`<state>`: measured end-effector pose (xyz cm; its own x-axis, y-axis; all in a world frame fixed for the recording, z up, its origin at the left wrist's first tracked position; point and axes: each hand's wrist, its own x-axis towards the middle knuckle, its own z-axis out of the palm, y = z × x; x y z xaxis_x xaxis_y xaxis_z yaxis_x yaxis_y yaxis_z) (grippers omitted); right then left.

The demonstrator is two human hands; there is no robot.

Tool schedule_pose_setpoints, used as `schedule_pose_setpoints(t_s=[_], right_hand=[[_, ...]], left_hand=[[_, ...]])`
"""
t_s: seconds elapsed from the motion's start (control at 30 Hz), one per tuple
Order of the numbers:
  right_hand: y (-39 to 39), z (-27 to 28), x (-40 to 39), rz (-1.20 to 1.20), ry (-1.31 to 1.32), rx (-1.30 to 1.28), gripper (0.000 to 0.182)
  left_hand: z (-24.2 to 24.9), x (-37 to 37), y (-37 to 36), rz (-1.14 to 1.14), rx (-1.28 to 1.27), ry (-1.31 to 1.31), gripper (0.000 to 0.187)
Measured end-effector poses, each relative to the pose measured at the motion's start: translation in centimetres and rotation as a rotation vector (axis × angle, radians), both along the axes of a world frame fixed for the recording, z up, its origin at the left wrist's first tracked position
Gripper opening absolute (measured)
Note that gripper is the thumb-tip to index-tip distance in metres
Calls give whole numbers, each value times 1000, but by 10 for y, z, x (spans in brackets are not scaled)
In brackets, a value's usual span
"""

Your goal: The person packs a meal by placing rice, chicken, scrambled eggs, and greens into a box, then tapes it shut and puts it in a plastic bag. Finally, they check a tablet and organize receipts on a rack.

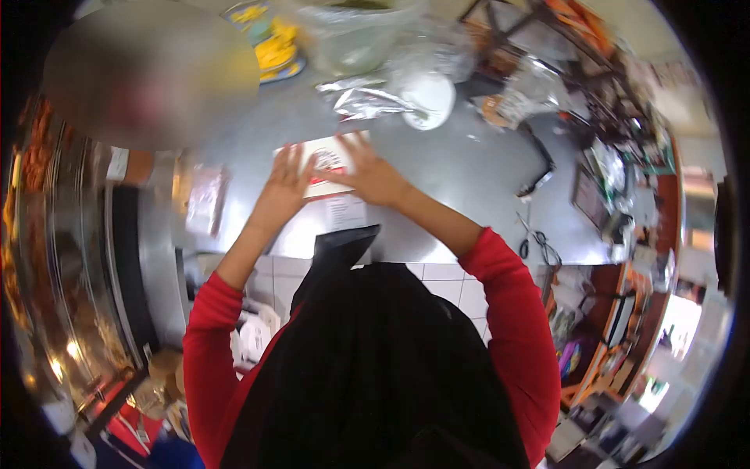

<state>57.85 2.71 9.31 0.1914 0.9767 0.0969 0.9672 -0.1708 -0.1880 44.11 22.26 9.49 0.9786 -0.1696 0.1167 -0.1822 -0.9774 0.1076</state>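
A flat white paper box (326, 160) with red print lies on the steel counter (469, 164) in front of me. My left hand (285, 186) rests on its left part with the fingers spread. Over the box's right side lies my right hand (367, 172), fingers pressing its top. Both arms wear red sleeves. Below the box lies a white printed slip (344, 211).
Crumpled foil (363, 98), a white round lid (430, 100) and a clear plastic container (351, 35) stand beyond the box. Scissors (535, 242) and a black strap (543, 168) lie at the right. A steel cabinet (70, 258) is at the left. Another person's blurred head is at upper left.
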Motion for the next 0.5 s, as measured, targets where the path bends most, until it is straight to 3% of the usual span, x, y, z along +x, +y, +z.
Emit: schedule_pose_setpoints(t_s=[0.03, 0.1, 0.13, 0.17, 0.2, 0.27, 0.33, 0.37, 0.47, 0.5], right_hand=[[1, -5, 0, -32, -61, -13, 61], [1, 3, 12, 11, 119, 43, 58], [1, -11, 13, 30, 47, 152, 58], [-4, -24, 13, 49, -39, 251, 58], [-13, -15, 7, 29, 6, 238, 59], [-26, 1, -6, 51, 145, 275, 60], [-32, -1, -12, 94, 13, 303, 57], [-39, -6, -16, 90, -199, 268, 53], [-92, -20, -19, 2, 498, 404, 38], [-125, 13, -9, -195, 569, 263, 32]], left_hand=[[2, 0, 4, -18, -3, -11, 71], [20, 3, 2, 6, -123, 124, 67], [26, 4, 1, -1, -178, 174, 66], [12, 6, 1, -44, -189, 129, 73], [23, 3, -11, -54, -267, 95, 84], [21, -3, -20, -61, -191, 17, 100], [8, -2, -19, 59, -60, 70, 94], [10, 0, -21, 50, -12, 40, 91], [18, 0, -22, 22, -99, 92, 92], [26, 1, -25, 22, -127, 121, 92]])
